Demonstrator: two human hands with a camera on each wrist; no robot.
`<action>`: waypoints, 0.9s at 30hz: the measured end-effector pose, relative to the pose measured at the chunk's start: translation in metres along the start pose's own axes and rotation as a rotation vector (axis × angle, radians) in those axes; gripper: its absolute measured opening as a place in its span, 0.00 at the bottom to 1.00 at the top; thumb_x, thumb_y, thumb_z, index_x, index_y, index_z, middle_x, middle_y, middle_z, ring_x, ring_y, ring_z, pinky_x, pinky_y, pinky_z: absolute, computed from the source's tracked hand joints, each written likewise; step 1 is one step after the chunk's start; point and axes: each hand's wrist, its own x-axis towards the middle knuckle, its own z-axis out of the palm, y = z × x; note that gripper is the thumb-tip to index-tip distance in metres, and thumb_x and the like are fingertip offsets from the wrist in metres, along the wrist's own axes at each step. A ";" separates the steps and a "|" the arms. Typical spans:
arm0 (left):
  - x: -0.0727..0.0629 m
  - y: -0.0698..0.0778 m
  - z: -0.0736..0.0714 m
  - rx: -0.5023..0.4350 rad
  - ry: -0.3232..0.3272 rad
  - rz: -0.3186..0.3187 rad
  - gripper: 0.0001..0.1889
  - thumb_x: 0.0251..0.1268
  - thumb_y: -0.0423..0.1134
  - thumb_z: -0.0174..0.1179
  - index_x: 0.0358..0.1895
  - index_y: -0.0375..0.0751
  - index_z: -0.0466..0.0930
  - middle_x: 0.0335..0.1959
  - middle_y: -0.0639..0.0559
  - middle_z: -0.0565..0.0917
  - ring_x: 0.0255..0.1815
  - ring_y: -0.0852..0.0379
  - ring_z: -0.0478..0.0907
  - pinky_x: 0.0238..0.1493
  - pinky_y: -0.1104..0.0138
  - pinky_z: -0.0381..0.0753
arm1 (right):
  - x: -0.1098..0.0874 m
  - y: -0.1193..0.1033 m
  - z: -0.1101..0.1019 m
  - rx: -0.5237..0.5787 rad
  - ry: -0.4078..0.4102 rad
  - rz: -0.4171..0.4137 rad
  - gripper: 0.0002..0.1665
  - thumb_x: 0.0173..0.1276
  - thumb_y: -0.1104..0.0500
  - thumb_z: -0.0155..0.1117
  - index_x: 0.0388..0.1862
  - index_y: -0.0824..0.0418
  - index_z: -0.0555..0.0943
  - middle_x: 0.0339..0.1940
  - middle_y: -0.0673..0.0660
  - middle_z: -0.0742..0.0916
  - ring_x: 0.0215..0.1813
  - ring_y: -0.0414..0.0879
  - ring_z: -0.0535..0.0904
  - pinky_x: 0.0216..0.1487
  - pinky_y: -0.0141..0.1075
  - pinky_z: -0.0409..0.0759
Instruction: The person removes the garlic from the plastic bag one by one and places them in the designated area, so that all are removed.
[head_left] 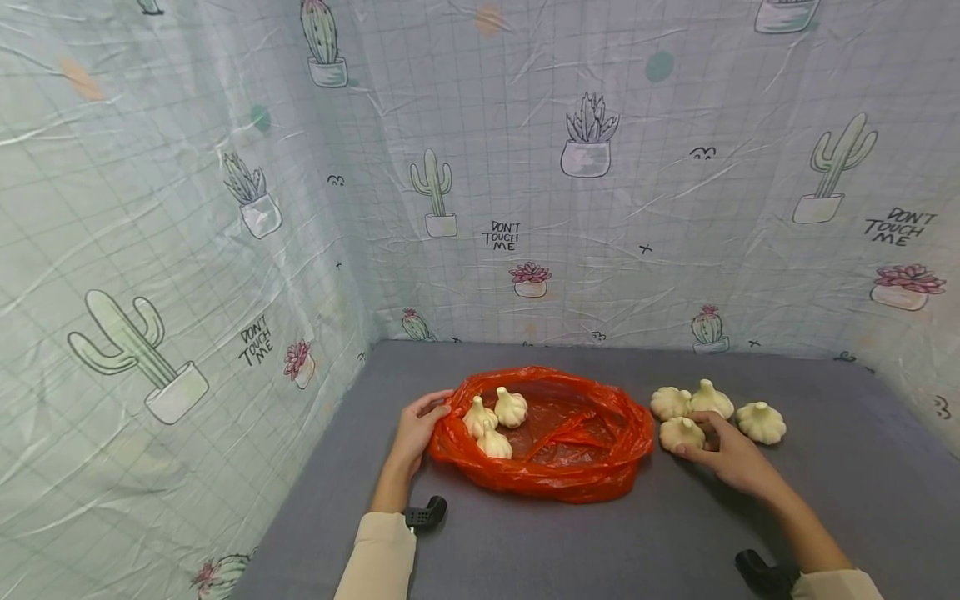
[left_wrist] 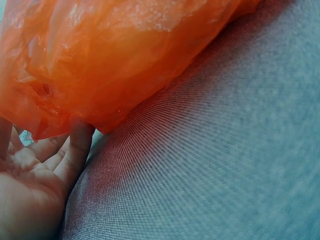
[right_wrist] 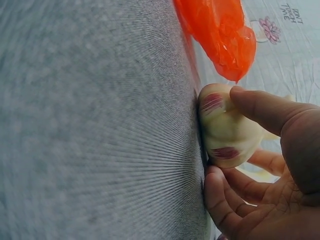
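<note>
A red plastic bag lies on the table with its mouth spread wide. Inside it, at the left, sit three garlic bulbs. My left hand grips the bag's left rim; in the left wrist view the fingers meet the orange-red film, which hides their tips. To the right of the bag, my right hand holds a garlic bulb between thumb and fingers. That bulb rests against the table, with pinkish streaks on its side.
Two more garlic bulbs stand just behind the held one, and another bulb lies to the right of my right hand. The grey table ends at a cactus-printed sheet behind and at the left.
</note>
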 end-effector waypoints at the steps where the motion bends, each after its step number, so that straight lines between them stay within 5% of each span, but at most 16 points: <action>1: 0.000 0.000 0.000 0.001 0.000 -0.001 0.16 0.71 0.36 0.63 0.60 0.46 0.86 0.57 0.43 0.86 0.51 0.56 0.83 0.49 0.66 0.83 | 0.000 0.000 0.000 0.001 -0.002 -0.001 0.40 0.70 0.49 0.70 0.69 0.72 0.67 0.56 0.72 0.83 0.47 0.51 0.81 0.37 0.32 0.77; 5: -0.001 0.000 -0.001 0.007 -0.004 -0.001 0.16 0.71 0.36 0.63 0.60 0.45 0.85 0.58 0.43 0.85 0.52 0.55 0.83 0.50 0.66 0.83 | -0.001 -0.001 -0.001 0.004 -0.009 -0.003 0.40 0.70 0.49 0.70 0.70 0.71 0.67 0.55 0.70 0.83 0.45 0.49 0.80 0.37 0.32 0.76; 10: -0.001 0.001 -0.001 0.007 -0.007 -0.002 0.16 0.71 0.37 0.63 0.60 0.46 0.85 0.58 0.43 0.85 0.53 0.54 0.83 0.50 0.65 0.83 | -0.002 -0.003 -0.005 0.032 -0.014 -0.026 0.39 0.72 0.52 0.69 0.70 0.73 0.65 0.58 0.76 0.81 0.49 0.58 0.84 0.38 0.35 0.79; 22: -0.001 0.000 -0.001 0.006 -0.002 -0.008 0.16 0.71 0.37 0.63 0.60 0.46 0.85 0.59 0.43 0.85 0.54 0.54 0.83 0.51 0.66 0.82 | -0.011 -0.040 -0.030 -0.069 0.058 -0.105 0.36 0.74 0.50 0.66 0.70 0.72 0.69 0.64 0.77 0.75 0.57 0.74 0.79 0.46 0.60 0.82; 27: 0.001 -0.001 -0.001 0.008 0.001 -0.011 0.17 0.71 0.38 0.63 0.61 0.45 0.85 0.60 0.42 0.84 0.54 0.54 0.82 0.52 0.66 0.82 | -0.014 -0.070 -0.034 -0.011 0.070 -0.169 0.32 0.75 0.51 0.65 0.70 0.67 0.72 0.66 0.71 0.77 0.58 0.69 0.79 0.48 0.50 0.84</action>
